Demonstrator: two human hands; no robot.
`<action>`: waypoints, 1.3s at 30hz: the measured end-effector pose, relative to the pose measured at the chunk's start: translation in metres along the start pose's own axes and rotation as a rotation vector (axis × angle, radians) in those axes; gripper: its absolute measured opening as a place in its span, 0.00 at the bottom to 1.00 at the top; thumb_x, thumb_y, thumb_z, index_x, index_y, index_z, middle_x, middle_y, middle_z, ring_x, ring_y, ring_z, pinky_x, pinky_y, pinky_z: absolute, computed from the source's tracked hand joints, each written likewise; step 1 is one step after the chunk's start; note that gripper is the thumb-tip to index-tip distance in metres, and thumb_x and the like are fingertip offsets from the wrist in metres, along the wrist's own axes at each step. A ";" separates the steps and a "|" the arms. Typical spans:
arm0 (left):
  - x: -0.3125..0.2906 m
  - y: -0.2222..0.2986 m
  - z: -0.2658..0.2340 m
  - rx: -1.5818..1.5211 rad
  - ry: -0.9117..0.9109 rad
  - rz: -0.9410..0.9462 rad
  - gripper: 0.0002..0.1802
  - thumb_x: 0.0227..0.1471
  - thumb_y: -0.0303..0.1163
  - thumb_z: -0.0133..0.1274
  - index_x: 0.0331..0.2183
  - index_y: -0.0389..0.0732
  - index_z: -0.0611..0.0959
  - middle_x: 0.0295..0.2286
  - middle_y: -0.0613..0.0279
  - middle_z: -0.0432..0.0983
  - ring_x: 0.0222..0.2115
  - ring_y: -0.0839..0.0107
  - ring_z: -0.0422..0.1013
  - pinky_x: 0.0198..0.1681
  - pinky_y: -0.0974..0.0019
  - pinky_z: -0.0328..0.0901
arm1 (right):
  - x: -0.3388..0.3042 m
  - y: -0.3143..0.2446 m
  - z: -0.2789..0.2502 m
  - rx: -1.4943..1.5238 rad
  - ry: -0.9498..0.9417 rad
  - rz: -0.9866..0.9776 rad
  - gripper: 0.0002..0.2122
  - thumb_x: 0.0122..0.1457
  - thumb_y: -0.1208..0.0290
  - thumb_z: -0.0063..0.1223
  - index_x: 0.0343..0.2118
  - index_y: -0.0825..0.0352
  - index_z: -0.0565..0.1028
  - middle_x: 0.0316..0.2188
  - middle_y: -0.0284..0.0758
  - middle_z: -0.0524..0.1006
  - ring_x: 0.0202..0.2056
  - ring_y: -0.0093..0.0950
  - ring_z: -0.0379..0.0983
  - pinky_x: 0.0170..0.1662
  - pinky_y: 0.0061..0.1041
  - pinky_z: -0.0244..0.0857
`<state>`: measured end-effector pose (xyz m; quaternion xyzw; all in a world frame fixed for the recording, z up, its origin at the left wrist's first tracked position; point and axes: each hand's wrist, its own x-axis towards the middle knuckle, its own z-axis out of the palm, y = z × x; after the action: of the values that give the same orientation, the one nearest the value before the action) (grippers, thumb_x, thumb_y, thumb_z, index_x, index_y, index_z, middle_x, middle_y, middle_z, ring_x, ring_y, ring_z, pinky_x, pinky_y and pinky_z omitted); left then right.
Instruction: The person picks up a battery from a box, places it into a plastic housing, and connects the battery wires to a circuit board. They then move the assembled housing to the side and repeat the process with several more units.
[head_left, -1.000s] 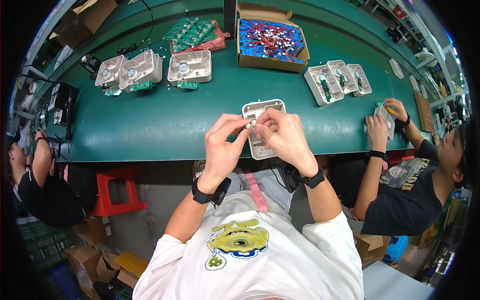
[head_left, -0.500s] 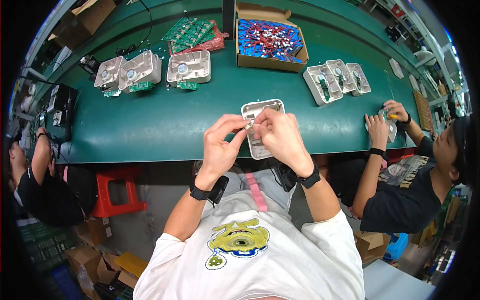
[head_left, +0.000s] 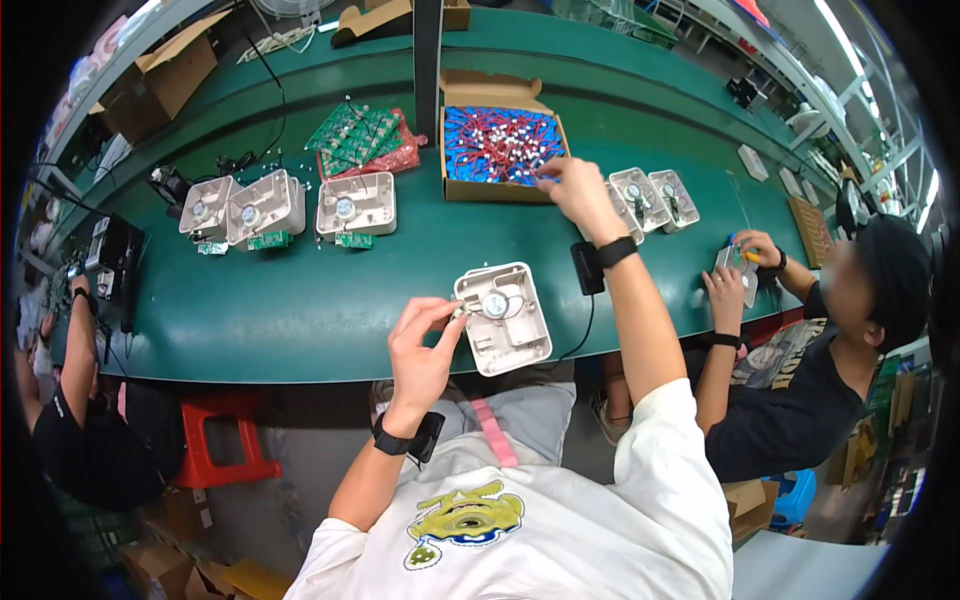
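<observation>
In front of me on the table lies a pale plastic housing (head_left: 515,335), its hollow side up, with a round speaker (head_left: 495,304) and thin wires inside. Thumb and forefinger of my left hand (head_left: 420,350) pinch a small pale connector (head_left: 460,311) at the housing's left edge. My right hand (head_left: 582,195) is stretched out to the front right corner of a cardboard box (head_left: 490,190). Its fingertips are slightly apart over the box rim, and nothing shows between them. Blue battery packs (head_left: 470,135) with red wires and white plugs fill this box.
Housings with speakers and green boards stand at left (head_left: 265,210) and right (head_left: 640,200). Green circuit boards (head_left: 350,135) lie on red wrap behind. At right a co-worker's hands (head_left: 735,285) hold another housing. A black post (head_left: 427,80) rises beside the box.
My right hand has left the housing and moved forward and right to the battery box. My left hand still pinches the connector. The speaker inside the housing is now in sight.
</observation>
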<state>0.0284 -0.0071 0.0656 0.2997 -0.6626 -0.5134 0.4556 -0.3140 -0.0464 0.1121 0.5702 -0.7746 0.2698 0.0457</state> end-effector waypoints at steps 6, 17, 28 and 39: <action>-0.001 0.003 -0.010 0.031 -0.023 0.008 0.11 0.56 0.16 0.63 0.43 0.32 0.88 0.40 0.61 0.77 0.38 0.75 0.75 0.40 0.72 0.73 | 0.010 -0.030 -0.010 0.299 -0.115 0.224 0.07 0.62 0.72 0.63 0.39 0.69 0.86 0.32 0.44 0.86 0.34 0.33 0.85 0.37 0.29 0.78; 0.008 0.005 -0.009 0.023 -0.046 -0.025 0.11 0.55 0.19 0.65 0.42 0.34 0.89 0.38 0.59 0.79 0.35 0.71 0.77 0.39 0.69 0.74 | -0.054 -0.077 -0.074 1.123 -0.020 0.057 0.11 0.71 0.75 0.53 0.48 0.77 0.81 0.38 0.41 0.85 0.33 0.26 0.83 0.33 0.21 0.76; 0.015 0.011 -0.013 0.055 -0.147 -0.041 0.11 0.55 0.20 0.65 0.42 0.35 0.89 0.40 0.60 0.79 0.39 0.71 0.76 0.43 0.68 0.73 | -0.105 -0.093 -0.056 1.186 -0.268 0.195 0.11 0.72 0.72 0.52 0.46 0.76 0.80 0.36 0.42 0.84 0.26 0.22 0.79 0.25 0.19 0.71; 0.015 0.009 -0.012 0.063 -0.128 -0.061 0.11 0.56 0.20 0.65 0.43 0.34 0.89 0.39 0.59 0.80 0.39 0.71 0.77 0.42 0.67 0.74 | -0.105 -0.108 -0.052 1.266 -0.406 0.204 0.11 0.73 0.71 0.52 0.45 0.75 0.80 0.34 0.38 0.82 0.21 0.19 0.75 0.20 0.17 0.64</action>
<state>0.0339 -0.0225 0.0790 0.3006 -0.6965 -0.5243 0.3868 -0.1917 0.0463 0.1564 0.4504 -0.5100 0.5623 -0.4700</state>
